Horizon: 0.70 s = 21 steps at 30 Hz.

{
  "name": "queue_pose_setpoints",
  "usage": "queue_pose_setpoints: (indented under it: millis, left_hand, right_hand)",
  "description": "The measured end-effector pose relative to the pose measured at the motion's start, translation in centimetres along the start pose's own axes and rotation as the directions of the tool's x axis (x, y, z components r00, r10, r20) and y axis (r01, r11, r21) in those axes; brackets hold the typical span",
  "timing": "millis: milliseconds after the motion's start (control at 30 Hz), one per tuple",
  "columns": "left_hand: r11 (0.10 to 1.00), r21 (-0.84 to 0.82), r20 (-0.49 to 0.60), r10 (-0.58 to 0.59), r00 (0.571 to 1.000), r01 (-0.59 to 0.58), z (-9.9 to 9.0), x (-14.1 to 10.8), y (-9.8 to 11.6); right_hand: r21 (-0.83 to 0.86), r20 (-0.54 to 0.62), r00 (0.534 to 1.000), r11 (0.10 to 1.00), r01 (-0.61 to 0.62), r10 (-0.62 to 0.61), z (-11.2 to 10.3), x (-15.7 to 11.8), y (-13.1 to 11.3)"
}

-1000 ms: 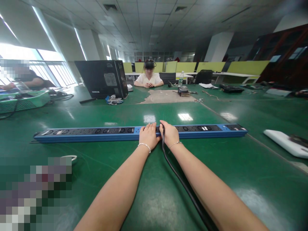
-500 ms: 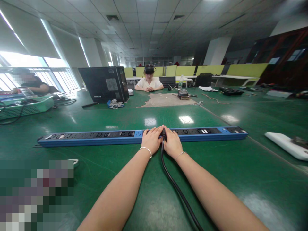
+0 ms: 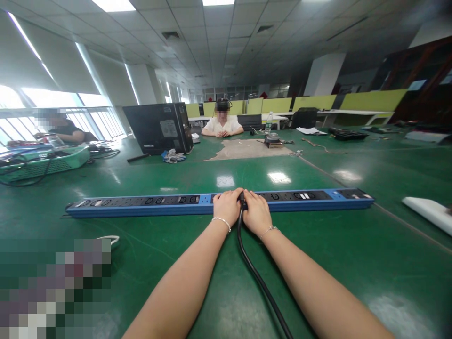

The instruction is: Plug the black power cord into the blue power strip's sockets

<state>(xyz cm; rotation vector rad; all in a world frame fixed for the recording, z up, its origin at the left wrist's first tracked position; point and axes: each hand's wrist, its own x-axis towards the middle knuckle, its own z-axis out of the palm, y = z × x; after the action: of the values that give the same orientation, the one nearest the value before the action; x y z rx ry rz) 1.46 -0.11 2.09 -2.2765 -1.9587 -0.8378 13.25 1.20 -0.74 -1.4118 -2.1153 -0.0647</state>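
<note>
Black plug [image 3: 242, 198]: one, at the middle of one blue power strip [image 3: 141, 211], pinched between left hand [image 3: 226, 208] at nine o'clock and right hand [image 3: 257, 213] at three, neither nearer. Fingers hide whether it is seated. The strip's length runs nine to three; one cable [image 3: 239, 235] leaves at six, bending towards five. Beyond, one computer case [image 3: 155, 129] stands at eleven.
</note>
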Motion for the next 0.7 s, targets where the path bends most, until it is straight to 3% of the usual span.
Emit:
queue_pose_setpoints:
  millis: [133,367,433,567,700]
  left_hand:
    - [1.000,-0.001,-0.017,-0.014,1.000,0.014,0.6,0.3,0.3]
    - [0.985,-0.168,-0.212,-0.063,0.975,0.027,1.0,1.2,-1.1]
    - [0.985,-0.163,-0.201,-0.092,0.975,0.059,0.0,1.4,-2.5]
    - [0.953,-0.174,-0.162,-0.275,0.948,0.247,-3.5,1.6,-6.5]
    - [0.973,-0.132,-0.017,-0.191,0.981,0.187,-6.1,0.9,-9.7]
  right_hand:
    - [0.011,-0.044,0.999,1.000,-0.012,0.013,0.4,0.0,-0.3]
    - [-0.021,-0.070,0.997,1.000,-0.020,0.018,0.9,0.2,0.0]
    - [-0.026,-0.061,0.998,1.000,-0.008,0.006,0.9,0.2,0.1]
    - [-0.028,-0.048,0.999,1.000,-0.003,0.002,0.9,0.2,0.1]
    - [-0.034,-0.046,0.999,0.999,0.005,-0.006,0.7,0.2,0.0]
